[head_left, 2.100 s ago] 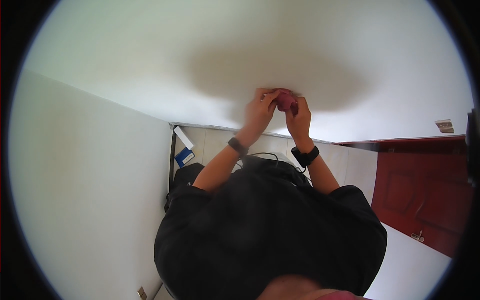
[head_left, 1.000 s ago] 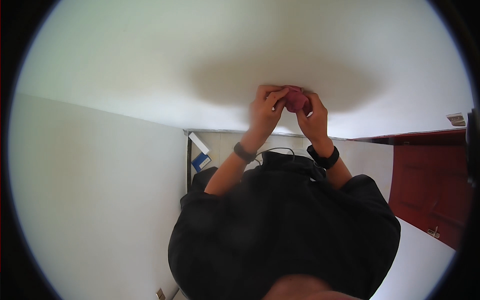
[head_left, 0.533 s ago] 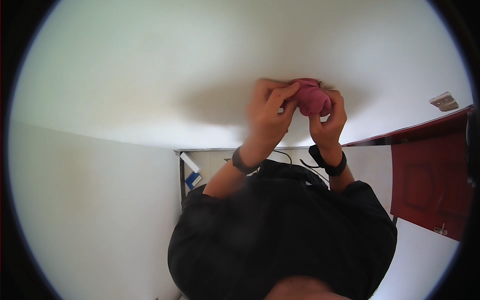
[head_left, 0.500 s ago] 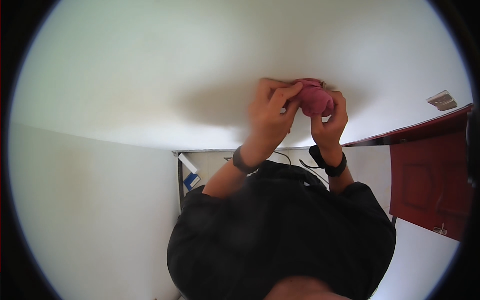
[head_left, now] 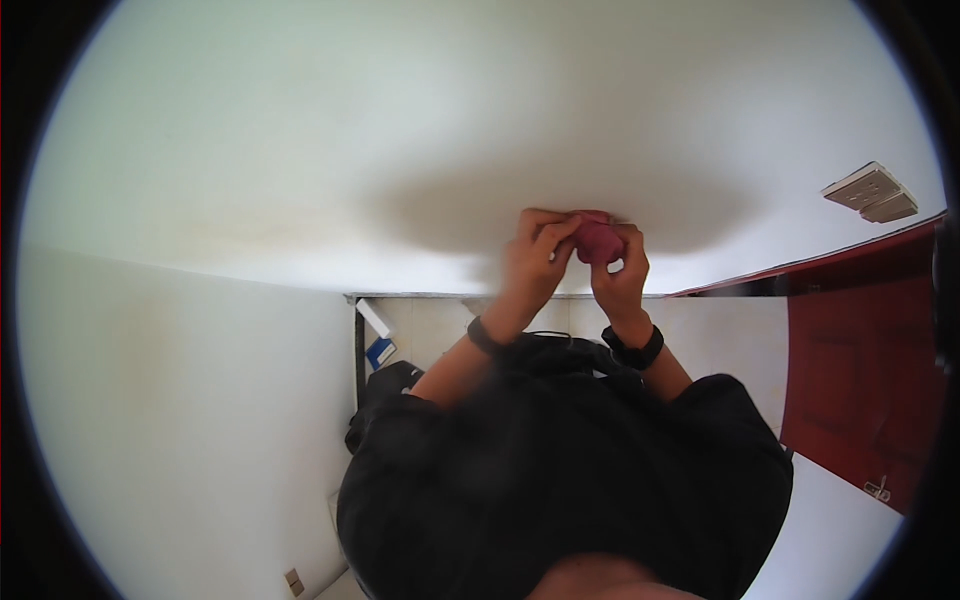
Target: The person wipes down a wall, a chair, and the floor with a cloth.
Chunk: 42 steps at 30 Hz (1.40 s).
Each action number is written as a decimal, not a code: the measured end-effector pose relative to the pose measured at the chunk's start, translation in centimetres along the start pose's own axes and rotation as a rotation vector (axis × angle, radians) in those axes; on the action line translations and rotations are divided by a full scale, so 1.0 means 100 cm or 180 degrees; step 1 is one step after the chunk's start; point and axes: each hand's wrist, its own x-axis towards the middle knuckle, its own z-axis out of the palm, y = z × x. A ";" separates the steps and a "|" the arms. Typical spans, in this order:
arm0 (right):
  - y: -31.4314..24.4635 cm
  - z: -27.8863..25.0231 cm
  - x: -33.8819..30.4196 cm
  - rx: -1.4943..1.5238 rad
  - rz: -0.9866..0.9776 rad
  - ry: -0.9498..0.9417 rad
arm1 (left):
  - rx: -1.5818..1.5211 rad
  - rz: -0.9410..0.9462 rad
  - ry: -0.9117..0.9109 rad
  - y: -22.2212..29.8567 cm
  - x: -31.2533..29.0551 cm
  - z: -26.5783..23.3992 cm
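Note:
A bunched dark pink cloth (head_left: 600, 243) is pinched between both hands, up close to the white wall (head_left: 450, 110). My left hand (head_left: 533, 255) grips its left side with thumb and fingers bent together. On the right side, my right hand (head_left: 622, 278) holds it, the thumb below and the fingers curled round the edge. Whatever lies behind the cloth at the wall is hidden. Each wrist wears a black band.
Pale socket plates (head_left: 872, 192) sit on the wall at the right, above a red door (head_left: 850, 370) with a metal handle. A white box (head_left: 375, 318), a blue-and-white packet (head_left: 380, 352) and a black bag (head_left: 392, 378) lie low at the left, beside the side wall (head_left: 180, 400).
Both hands and the cloth have come lower in the picture and slightly left, still gripping. The view has shifted too: more of the socket plates and a black bag now show.

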 end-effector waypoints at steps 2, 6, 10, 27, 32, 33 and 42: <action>-0.013 0.008 0.004 0.0163 -0.0127 0.0070 | -0.0047 -0.0070 0.0163 0.003 -0.003 -0.011; -0.023 0.018 0.014 0.0240 -0.0316 -0.0068 | -0.0094 -0.0150 0.0444 0.002 0.006 -0.035; -0.051 0.001 0.038 0.0363 -0.0647 -0.0098 | -0.0527 -0.0228 0.0563 0.020 0.031 -0.047; 0.027 -0.051 0.008 0.0356 0.0135 0.0048 | -0.0264 0.0159 0.0056 0.040 0.013 0.036; 0.015 -0.018 0.002 0.0174 0.0060 -0.0394 | -0.0064 -0.0302 0.0066 0.009 -0.017 0.015; 0.010 -0.011 0.003 0.0192 0.0046 -0.0401 | -0.0026 -0.0511 0.0170 0.006 -0.021 0.006; -0.043 -0.013 0.041 -0.0021 -0.0672 -0.0443 | 0.0158 0.0152 0.1298 0.021 0.018 -0.019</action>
